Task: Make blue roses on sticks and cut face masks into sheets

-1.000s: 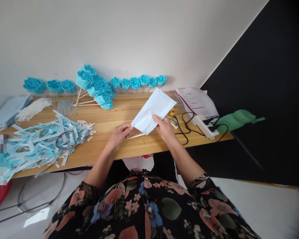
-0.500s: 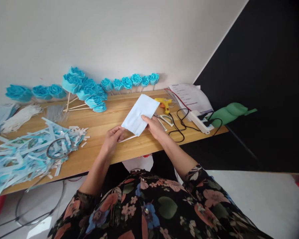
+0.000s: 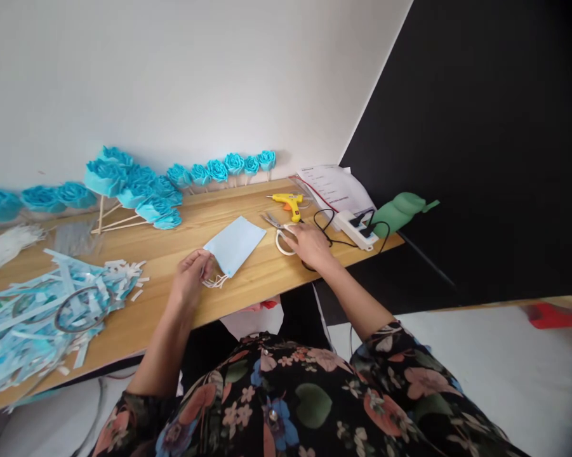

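Currently, the blue surgical mask [image 3: 237, 245] is pinched at its left corner between the thumb and forefinger of the left hand [image 3: 189, 270], placed at eight o'clock from the mask's centre. White ear loops [image 3: 218, 281] are gathered at seven o'clock, near the fingertips. At three o'clock, the handles of the scissors [image 3: 281, 226] are partly covered by the right hand [image 3: 309, 244]; whether its fingers are closed on them cannot be told. For a sound hold, the handle rings should be engaged fully, with the blades turned away from the left hand. The black cable [image 3: 343, 243] should be kept clear of the handles. Clearance should also be given to the yellow glue gun [image 3: 291, 204] at two o'clock. Farther out, a power strip [image 3: 355, 229] is located at three o'clock, bunched blue roses [image 3: 133, 182] at ten, and cut trimmings [image 3: 38, 317] toward eight.
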A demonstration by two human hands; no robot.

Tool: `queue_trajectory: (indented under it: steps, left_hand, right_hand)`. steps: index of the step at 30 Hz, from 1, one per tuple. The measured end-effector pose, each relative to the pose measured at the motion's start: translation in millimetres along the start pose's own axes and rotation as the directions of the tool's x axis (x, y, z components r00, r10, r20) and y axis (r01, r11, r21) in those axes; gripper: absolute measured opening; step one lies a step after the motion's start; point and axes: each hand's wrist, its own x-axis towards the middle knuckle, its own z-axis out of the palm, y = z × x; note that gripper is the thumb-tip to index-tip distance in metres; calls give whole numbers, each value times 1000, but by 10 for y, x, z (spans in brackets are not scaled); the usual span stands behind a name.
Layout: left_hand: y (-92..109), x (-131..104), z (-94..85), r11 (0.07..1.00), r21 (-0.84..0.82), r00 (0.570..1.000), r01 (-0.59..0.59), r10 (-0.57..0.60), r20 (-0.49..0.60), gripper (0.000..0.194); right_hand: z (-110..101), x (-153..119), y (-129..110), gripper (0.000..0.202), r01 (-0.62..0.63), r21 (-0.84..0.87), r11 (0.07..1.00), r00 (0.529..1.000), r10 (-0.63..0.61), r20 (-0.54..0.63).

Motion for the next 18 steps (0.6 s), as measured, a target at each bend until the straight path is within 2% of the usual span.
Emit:
queue_trajectory:
  steps: [3,7,9,11,12,14,16,18]
  left_hand:
    - [-6,12,-3,999,23,1000,-23,23,4,27]
    - [-20,26,-3,999,16,999,-35,35,13,29]
    - [-30,30,-5,1000,-1,1000,-28,28,11,31]
    - [-35,31,-7,1000,-11,1000,-15,15,14,35]
    - [-35,31,-7,1000,-12,1000,-9,9,20,36]
    - [-29,30,-5,1000,-12,999,-7,8,34,40]
    - [-20,28,-1,1000,-12,999,-17,18,42,43]
    - [-10,25,2,1000,-19,998,-23,24,56,46]
  right_hand:
    - [70,32,-19,41,23,-37,999,997,-20,68]
    - [84,80,-33,38,4,-39,999,998,-2,59]
    - [26,90,-12,39,-58,74,996,998,55,43]
    - [-61,77,-4,47,-137,325,936,990,123,61]
    - [-107,57,-17,51,-152,497,854,988,121,94]
    - [-184,-18,-88,53,-159,798,582,985,39,168]
    - [-223,-135,-219,52,-208,929,306,963,-101,249]
    - [-216,-270,-378,54,-320,937,139,905,-247,346]
